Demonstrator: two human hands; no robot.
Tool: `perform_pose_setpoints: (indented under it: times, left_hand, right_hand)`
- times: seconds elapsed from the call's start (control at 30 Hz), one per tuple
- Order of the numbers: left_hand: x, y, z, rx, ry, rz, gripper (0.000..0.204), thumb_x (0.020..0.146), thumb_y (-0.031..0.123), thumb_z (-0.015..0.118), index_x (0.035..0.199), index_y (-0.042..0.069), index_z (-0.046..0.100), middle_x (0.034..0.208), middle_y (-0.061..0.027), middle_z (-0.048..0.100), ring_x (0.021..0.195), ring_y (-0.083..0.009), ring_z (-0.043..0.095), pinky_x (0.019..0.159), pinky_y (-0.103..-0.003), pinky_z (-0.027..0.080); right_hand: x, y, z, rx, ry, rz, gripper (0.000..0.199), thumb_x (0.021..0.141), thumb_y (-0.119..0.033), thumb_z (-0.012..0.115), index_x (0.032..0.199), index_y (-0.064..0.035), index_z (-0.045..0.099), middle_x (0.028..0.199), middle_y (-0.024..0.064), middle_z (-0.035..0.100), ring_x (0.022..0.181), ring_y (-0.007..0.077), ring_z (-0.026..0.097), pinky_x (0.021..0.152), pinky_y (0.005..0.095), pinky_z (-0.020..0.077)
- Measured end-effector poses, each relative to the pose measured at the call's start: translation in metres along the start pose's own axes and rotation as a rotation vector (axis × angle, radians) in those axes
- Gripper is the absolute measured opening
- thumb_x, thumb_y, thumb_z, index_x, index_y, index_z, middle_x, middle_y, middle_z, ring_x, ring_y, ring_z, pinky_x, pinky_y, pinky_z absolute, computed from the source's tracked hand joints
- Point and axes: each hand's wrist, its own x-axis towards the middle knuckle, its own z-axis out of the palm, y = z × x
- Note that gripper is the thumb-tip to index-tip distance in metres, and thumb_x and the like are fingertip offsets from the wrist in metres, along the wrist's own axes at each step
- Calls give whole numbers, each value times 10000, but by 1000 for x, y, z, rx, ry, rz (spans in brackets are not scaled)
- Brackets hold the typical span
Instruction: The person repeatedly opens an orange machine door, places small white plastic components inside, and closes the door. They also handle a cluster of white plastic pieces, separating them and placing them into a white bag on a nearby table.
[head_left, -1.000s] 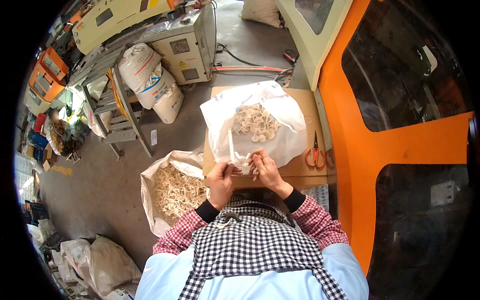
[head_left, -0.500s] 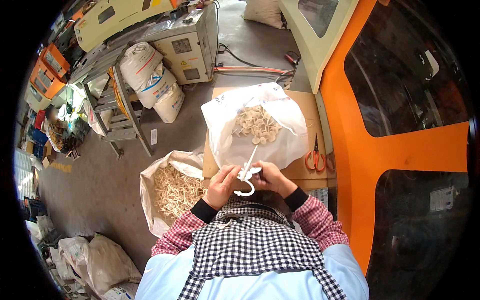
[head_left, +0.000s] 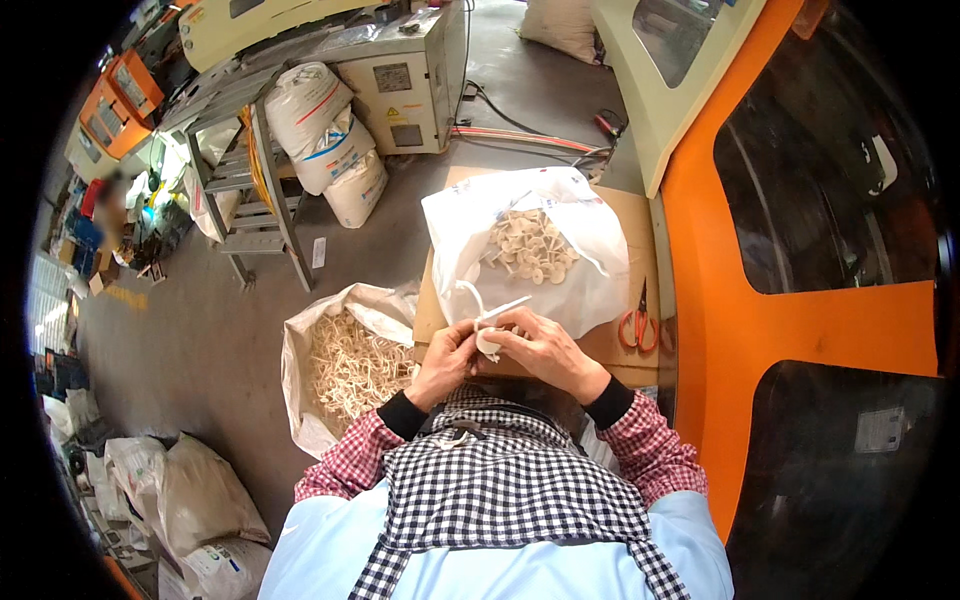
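Between the fingers of my two hands is a white moulded plastic part [head_left: 488, 343] with a round disc, a straight tapering stem and a curved runner. My left hand [head_left: 446, 362] pinches its left side. My right hand [head_left: 545, 352] has its fingers closed against the disc and stem from the right; whether it holds anything else is hidden. Just beyond my hands, an open white plastic bag [head_left: 455, 215] contains a pile of cream disc-and-stem pieces [head_left: 535, 245]. To its right lie cutters with orange-red handles [head_left: 637, 330].
A cardboard-topped surface [head_left: 640, 225] carries the bag. Left of it stands a sack [head_left: 298, 385] full of thin curly plastic runners [head_left: 355, 370]. An orange machine [head_left: 690, 300] borders my right side. Farther left are a metal step stand [head_left: 250, 240], stacked sacks [head_left: 330, 150] and floor bags [head_left: 185, 490].
The part has been turned: its curved runner, earlier toward me, now points away, and its stem leans right. My right hand has come over the disc. The view has shifted slightly.
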Motion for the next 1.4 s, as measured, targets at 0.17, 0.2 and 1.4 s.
perform_pose_setpoints:
  times: [0.17, 0.2, 1.4]
  left_hand:
    - [-2, -5, 2, 23, -55, 4, 205, 949, 147, 473, 1063, 6, 568, 722, 20, 557, 553, -23, 497, 484, -145, 395]
    - [-2, -7, 1, 12, -56, 4, 217, 947, 154, 481, 1073, 0, 568, 736, 20, 558, 562, -26, 500, 495, -147, 407]
    - [-84, -148, -172, 278, 874, -39, 231, 877, 53, 518, 1064, -82, 526, 740, -132, 623, 468, -150, 580, 405, -268, 457]
  right_hand:
    - [-5, -16, -9, -4, 14, -62, 194, 770, -29, 605, 945, -46, 523, 967, 115, 534, 856, 262, 584, 717, 333, 505]
    - [-8, -18, -7, 81, 35, 20, 182, 784, -24, 596, 948, -43, 520, 933, 116, 537, 814, 258, 589, 686, 325, 503]
    - [-49, 8, 84, 1152, 203, 1019, 364, 948, -290, 478, 997, 49, 602, 877, 85, 644, 776, 123, 582, 733, 244, 477]
